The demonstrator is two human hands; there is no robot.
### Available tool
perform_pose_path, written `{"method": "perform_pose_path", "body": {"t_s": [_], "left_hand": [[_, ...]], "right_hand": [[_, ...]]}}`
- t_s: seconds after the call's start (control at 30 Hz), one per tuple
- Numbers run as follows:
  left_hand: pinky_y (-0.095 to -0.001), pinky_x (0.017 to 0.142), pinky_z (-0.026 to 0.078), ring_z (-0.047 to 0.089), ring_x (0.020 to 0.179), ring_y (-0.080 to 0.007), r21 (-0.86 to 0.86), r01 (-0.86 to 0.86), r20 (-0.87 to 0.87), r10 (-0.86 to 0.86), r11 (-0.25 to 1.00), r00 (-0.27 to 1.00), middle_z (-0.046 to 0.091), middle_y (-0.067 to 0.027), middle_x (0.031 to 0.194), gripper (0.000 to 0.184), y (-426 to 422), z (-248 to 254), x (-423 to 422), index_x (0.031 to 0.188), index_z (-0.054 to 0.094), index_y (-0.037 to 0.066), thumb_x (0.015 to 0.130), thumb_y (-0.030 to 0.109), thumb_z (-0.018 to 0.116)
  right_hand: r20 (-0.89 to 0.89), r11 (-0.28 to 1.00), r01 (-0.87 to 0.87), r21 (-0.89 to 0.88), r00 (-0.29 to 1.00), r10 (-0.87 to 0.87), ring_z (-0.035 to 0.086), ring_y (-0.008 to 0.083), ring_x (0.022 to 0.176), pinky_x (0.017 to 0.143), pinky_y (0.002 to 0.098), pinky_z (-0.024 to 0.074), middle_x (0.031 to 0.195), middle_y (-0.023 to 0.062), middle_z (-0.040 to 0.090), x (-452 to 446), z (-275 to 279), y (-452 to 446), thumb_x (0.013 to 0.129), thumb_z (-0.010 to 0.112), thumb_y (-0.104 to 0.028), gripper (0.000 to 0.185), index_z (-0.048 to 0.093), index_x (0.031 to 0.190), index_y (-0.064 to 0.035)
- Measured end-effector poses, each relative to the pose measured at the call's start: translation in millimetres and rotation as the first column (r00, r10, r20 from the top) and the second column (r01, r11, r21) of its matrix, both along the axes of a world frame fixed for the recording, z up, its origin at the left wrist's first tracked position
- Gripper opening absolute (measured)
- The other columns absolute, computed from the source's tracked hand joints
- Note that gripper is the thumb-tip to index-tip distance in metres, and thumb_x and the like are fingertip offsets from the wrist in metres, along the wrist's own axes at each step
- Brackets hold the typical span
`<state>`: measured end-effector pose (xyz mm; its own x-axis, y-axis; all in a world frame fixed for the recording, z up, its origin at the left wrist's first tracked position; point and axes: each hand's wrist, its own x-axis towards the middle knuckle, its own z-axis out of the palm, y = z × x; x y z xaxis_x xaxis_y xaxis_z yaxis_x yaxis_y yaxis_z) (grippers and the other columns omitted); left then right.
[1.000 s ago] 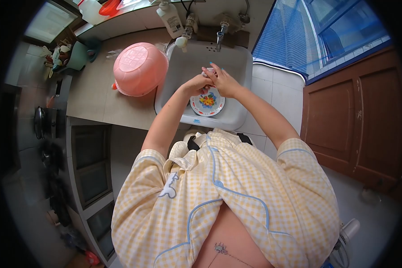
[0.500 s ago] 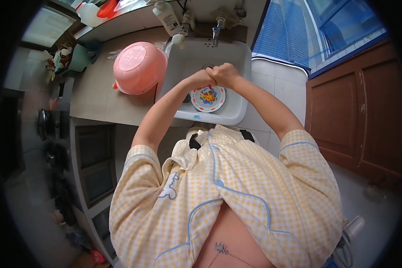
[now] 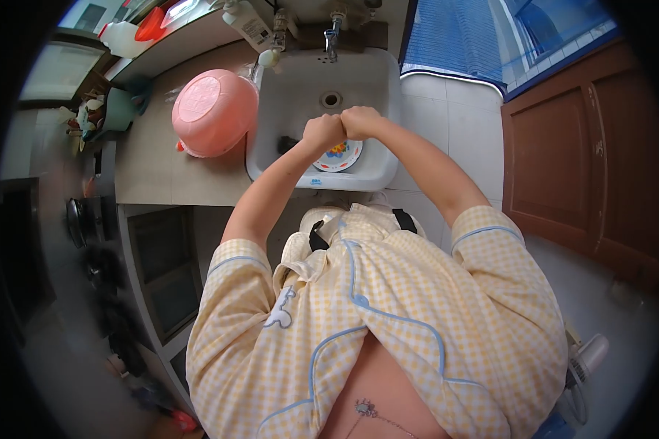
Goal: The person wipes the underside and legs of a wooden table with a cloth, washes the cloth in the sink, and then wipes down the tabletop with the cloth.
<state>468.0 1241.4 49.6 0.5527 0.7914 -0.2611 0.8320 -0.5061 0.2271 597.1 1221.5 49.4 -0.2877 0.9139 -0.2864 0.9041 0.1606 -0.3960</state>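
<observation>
Over the white sink (image 3: 382, 80), my left hand (image 3: 324, 132) and my right hand (image 3: 361, 122) are both closed into fists, pressed side by side with the knuckles touching. Whatever they hold, if anything, is hidden inside the fingers. A white plate (image 3: 338, 156) with a colourful flower pattern and red rim marks lies in the sink just below my hands, partly covered by them. A dark scrubber (image 3: 286, 144) sits in the sink left of the plate. The drain (image 3: 331, 99) shows beyond my hands.
An upturned pink basin (image 3: 216, 113) stands on the counter (image 3: 150, 172) left of the sink. A tap (image 3: 332, 38) and a white pump bottle (image 3: 247, 25) are behind the sink. A brown cabinet door (image 3: 556, 161) is at the right, and a green utensil holder (image 3: 117, 110) at the left.
My right hand's fingers, spread over the left hand a second ago, have closed into a fist beside it. The view has shifted, and the drain now shows fully.
</observation>
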Motion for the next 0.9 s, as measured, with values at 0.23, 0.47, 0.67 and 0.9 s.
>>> {"method": "perform_pose_path", "body": {"t_s": [0.23, 0.47, 0.67, 0.9], "left_hand": [[-0.0338, 0.051, 0.050, 0.062, 0.058, -0.0246, 0.301, 0.554, -0.047, -0.569, 0.776, 0.821, 0.061, -0.0085, 0.062, 0.024, 2.4, -44.7, 2.9, 0.073, 0.056, 0.007, 0.074, 0.030, 0.058], [-0.0382, 0.060, 0.048, 0.060, 0.071, -0.0334, 0.191, 0.337, 0.280, -0.381, 0.922, 0.881, 0.059, -0.0144, 0.080, 0.034, 19.2, -42.2, -16.0, 0.091, 0.043, 0.004, 0.074, 0.024, 0.065], [-0.0329, 0.074, 0.047, 0.060, 0.084, -0.0241, -0.323, 0.358, 0.624, -0.087, 0.876, 0.776, 0.059, -0.0163, 0.094, 0.056, 23.4, -54.3, -53.5, 0.110, 0.045, 0.000, 0.068, 0.019, 0.076], [-0.0233, 0.055, 0.036, 0.043, 0.063, -0.0062, -0.720, 0.506, 0.590, 0.035, 0.475, 0.807, 0.050, 0.0011, 0.071, 0.027, 13.1, -54.9, -59.1, 0.093, 0.054, 0.003, 0.089, 0.030, 0.051]], "right_hand": [[-0.258, 0.818, 0.126, -0.561, 0.912, -0.318, 0.052, 0.0216, 0.047, 0.041, 0.0343, 0.0395, 0.056, 0.0120, 0.056, 22.3, -37.8, -18.9, 0.046, 0.058, -0.002, 0.021, 0.062, 0.066, -0.0004], [-0.588, 0.674, 0.405, -0.617, 0.332, -0.738, 0.059, 0.0180, 0.063, 0.052, 0.0311, 0.0485, 0.084, 0.0091, 0.058, -0.4, -51.4, -52.6, 0.069, 0.068, -0.014, 0.056, 0.041, 0.116, -0.0029], [-0.700, 0.520, 0.518, -0.679, -0.242, -0.672, 0.056, 0.0172, 0.092, 0.073, 0.0332, 0.0493, 0.108, 0.0095, 0.051, -50.1, -65.9, -76.5, 0.086, 0.054, -0.017, 0.039, 0.038, 0.120, -0.0051], [-0.802, 0.307, 0.810, -0.500, -0.299, -0.518, 0.057, 0.0116, 0.083, 0.070, 0.0257, 0.0478, 0.092, 0.0045, 0.056, -97.5, -69.7, -132.8, 0.084, 0.060, -0.020, 0.019, 0.054, 0.093, -0.0036]]}}
